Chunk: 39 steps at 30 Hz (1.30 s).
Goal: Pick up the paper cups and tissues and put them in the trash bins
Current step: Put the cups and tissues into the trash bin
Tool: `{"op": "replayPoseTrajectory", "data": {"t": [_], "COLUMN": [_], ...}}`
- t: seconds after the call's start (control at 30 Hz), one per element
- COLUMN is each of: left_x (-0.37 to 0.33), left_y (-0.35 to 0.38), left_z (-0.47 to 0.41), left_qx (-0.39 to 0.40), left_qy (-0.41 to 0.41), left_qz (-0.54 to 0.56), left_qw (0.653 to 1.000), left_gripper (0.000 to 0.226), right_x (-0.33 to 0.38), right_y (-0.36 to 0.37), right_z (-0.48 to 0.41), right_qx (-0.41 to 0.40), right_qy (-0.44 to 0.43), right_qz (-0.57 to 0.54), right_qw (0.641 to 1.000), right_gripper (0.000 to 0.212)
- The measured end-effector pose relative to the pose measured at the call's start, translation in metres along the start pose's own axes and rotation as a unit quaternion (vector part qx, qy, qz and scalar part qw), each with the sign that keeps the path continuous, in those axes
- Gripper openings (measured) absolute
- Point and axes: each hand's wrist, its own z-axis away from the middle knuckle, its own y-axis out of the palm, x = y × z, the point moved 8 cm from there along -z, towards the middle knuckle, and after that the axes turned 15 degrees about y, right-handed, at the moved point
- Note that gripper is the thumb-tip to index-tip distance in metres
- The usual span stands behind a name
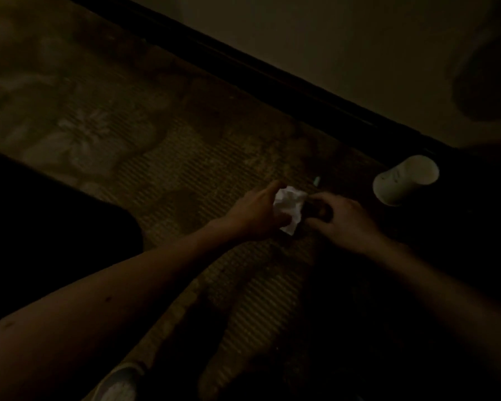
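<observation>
At mid-frame the left hand gripped the crumpled tissue, the curled right hand beside it, hold unclear, while the paper cup lay on its side further right, nearest that hand.

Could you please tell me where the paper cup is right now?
In the head view, the paper cup is on the floor at the right, by the dark baseboard, just beyond the right hand.
</observation>
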Motion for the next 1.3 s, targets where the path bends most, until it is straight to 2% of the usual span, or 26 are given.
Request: {"op": "replayPoseTrajectory", "data": {"t": [0.1,0.2,0.27,0.33,0.43,0.57,0.63,0.7,0.73,0.77,0.83,0.9,0.93,1.0,1.07,1.13,1.2,1.3], "left_x": [0.021,0.025,0.023,0.012,0.006,0.001,-0.007,-0.018,-0.021,-0.02,-0.016,-0.013,-0.014,-0.015,-0.014,-0.013,-0.01,-0.01], "left_y": [0.012,0.02,0.018,0.02,0.038,0.04,0.039,0.037,0.036,0.034,0.027,0.023,0.023,0.026,0.03,0.033,0.033,0.019], "left_z": [-0.012,-0.018,-0.021,-0.025,-0.026,-0.028,-0.031,-0.033,-0.033,-0.034,-0.035,-0.034,-0.032,-0.031,-0.033,-0.035,-0.04,-0.054], "left_qx": [-0.018,0.019,-0.062,-0.132,-0.145,-0.179,-0.185,-0.194,-0.202,-0.215,-0.241,-0.25,-0.249,-0.236,-0.198,-0.147,-0.119,-0.129], "left_qy": [-0.046,-0.063,-0.059,-0.018,-0.059,-0.076,-0.058,-0.051,-0.059,-0.073,-0.095,-0.104,-0.111,-0.122,-0.125,-0.118,-0.109,-0.071], "left_qz": [0.023,-0.053,0.047,0.151,0.269,0.347,0.366,0.39,0.396,0.399,0.394,0.384,0.387,0.406,0.378,0.335,0.293,0.178], "left_qw": [0.998,0.996,0.995,0.98,0.95,0.917,0.91,0.899,0.894,0.889,0.882,0.883,0.881,0.874,0.896,0.923,0.943,0.973], "left_gripper": [0.073,0.053,0.043,0.032,0.036,0.024,0.027,0.029,0.029,0.029,0.029,0.03,0.03,0.028,0.022,0.006,0.016,0.023], "right_x": [-0.006,-0.006,-0.002,0.002,0.003,-0.002,-0.001,-0.004,-0.008,-0.013,-0.028,-0.041,-0.048,-0.065,-0.08,-0.083,-0.075,-0.062], "right_y": [0.019,0.027,0.03,0.032,0.031,0.021,0.011,-0.005,-0.019,-0.038,-0.084,-0.119,-0.127,-0.123,-0.107,-0.101,-0.102,-0.1], "right_z": [-0.007,-0.013,-0.013,-0.01,-0.002,0.006,0.01,0.009,0.007,0.005,0.005,0.009,0.008,-0.003,-0.014,-0.016,-0.014,-0.011], "right_qx": [0.031,0.048,0.081,0.117,0.159,0.196,0.2,0.163,0.119,0.052,-0.133,-0.288,-0.316,-0.269,-0.197,-0.193,-0.216,-0.233], "right_qy": [0.035,0.084,0.105,0.112,0.134,0.144,0.129,0.12,0.111,0.1,0.086,0.094,0.102,0.13,0.149,0.138,0.108,0.082], "right_qz": [-0.087,-0.161,-0.233,-0.292,-0.358,-0.449,-0.447,-0.392,-0.356,-0.322,-0.237,-0.092,-0.037,-0.024,-0.076,-0.097,-0.106,-0.111], "right_qw": [0.995,0.982,0.963,0.943,0.91,0.86,0.862,0.897,0.92,0.94,0.958,0.949,0.942,0.954,0.966,0.967,0.965,0.963], "right_gripper": [0.037,0.032,0.033,0.034,0.034,0.039,0.033,0.022,0.017,0.012,0.007,0.025,0.036,0.059,0.069,0.064,0.058,0.056]}}
